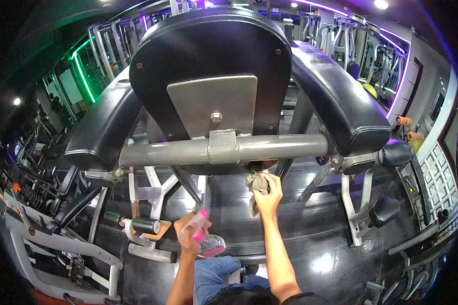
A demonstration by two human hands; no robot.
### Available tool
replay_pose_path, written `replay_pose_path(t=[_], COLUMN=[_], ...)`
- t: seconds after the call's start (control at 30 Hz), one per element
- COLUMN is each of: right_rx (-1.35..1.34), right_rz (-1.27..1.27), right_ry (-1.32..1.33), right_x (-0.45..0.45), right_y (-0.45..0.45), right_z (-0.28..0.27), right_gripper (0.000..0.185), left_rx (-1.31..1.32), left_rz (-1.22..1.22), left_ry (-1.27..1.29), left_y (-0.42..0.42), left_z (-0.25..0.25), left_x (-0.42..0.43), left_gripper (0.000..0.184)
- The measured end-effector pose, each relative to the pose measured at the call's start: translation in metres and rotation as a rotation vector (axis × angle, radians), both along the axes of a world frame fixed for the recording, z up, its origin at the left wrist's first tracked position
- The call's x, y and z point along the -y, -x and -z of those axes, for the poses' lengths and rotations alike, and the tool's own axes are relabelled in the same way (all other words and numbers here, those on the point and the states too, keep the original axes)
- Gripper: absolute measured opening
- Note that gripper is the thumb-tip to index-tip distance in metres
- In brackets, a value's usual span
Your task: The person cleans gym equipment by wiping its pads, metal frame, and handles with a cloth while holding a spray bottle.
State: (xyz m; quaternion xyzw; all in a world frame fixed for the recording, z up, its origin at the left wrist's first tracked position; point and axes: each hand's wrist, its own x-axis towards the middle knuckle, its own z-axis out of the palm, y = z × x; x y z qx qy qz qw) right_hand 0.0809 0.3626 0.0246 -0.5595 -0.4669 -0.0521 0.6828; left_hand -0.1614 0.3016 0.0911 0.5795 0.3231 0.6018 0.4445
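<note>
My left hand [189,231] is wrapped round a clear spray bottle [211,245] with a pink and white trigger head and pink liquid low inside. The bottle is tilted, below the gym machine. In my right hand [268,195] is a crumpled grey-brown cloth [254,189], held up against the underside of the machine, just beneath a grey metal crossbar [275,148]. Above the bar stands the back of a black padded backrest [208,56] with a bolted metal plate [211,104]. What the cloth touches is partly hidden by the hand and bar.
Black padded arms flank the backrest at left [102,122] and right [341,96]. A white-framed machine [61,259] stands at lower left, with a foam roller [145,225] near it. A black pad [384,211] sits on a support at right. The dark floor [320,229] reflects lights.
</note>
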Motion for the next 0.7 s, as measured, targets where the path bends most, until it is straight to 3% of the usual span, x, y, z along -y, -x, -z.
replay_pose_path(t=[0.23,0.4,0.53,0.6,0.7], right_rx=[-0.089,-0.031,-0.128,-0.435,-0.442], right_rz=[0.112,0.213,0.216,0.023,-0.124], right_ry=[-0.161,-0.214,-0.071,0.0,0.235], right_x=[0.006,-0.022,-0.027,-0.03,-0.03], right_y=[-0.01,-0.01,0.005,0.024,0.04], right_z=[-0.081,-0.04,0.008,0.026,0.035], right_gripper=[0.041,0.051,0.049,0.047,0.044], left_rx=[-0.044,0.031,0.057,0.034,0.048], left_rz=[0.034,0.014,0.007,0.032,-0.006], left_ry=[-0.029,0.024,0.03,-0.052,-0.03], left_y=[0.002,-0.003,-0.001,-0.001,-0.001], left_z=[0.002,0.005,0.01,0.006,0.001], left_x=[-0.009,-0.004,-0.001,0.0,0.004], left_gripper=[0.062,0.063,0.06,0.061,0.062])
